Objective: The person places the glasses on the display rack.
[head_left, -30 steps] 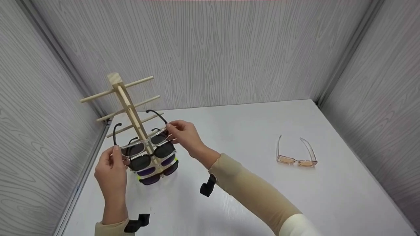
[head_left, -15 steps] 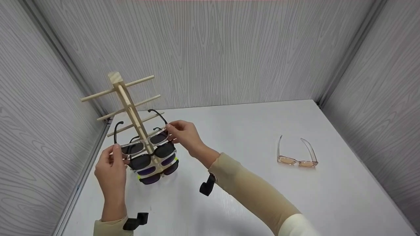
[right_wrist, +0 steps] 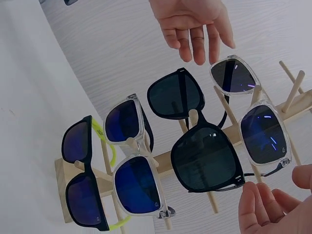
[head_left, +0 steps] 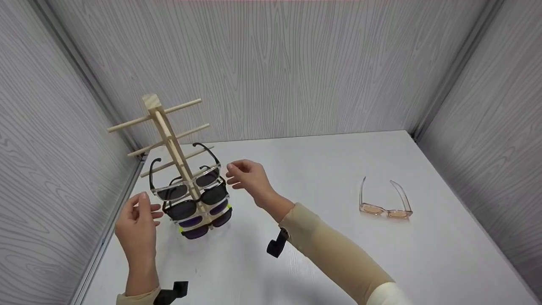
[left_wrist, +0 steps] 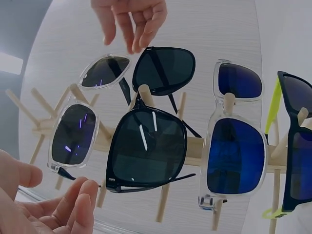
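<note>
Clear-framed sunglasses with dark lenses (head_left: 172, 192) hang on a wooden display rack (head_left: 171, 146), their black temples pointing back. My left hand (head_left: 137, 224) is just off their left side, fingers loosely bent and holding nothing. Beyond their right side hovers my right hand (head_left: 253, 180), also holding nothing, thumb near the index finger. Directly below hang black sunglasses (right_wrist: 207, 158); the right fingertips come right at their corner in the right wrist view. Lower down are clear-framed sunglasses with blue lenses (left_wrist: 236, 156) and, at the bottom, black ones with neon yellow temples (right_wrist: 83, 200).
Bare wooden pegs (head_left: 182, 106) stick out both sides of the rack's upper part. Peach-tinted glasses (head_left: 396, 214) lie with temples unfolded on the white table (head_left: 313, 169), to the right. Grey wood-grain panels (head_left: 271, 72) enclose the back and sides.
Both hands have let go of the upper clear-framed sunglasses and moved outward, the left one left and down, the right one right. The sunglasses stay on the rack.
</note>
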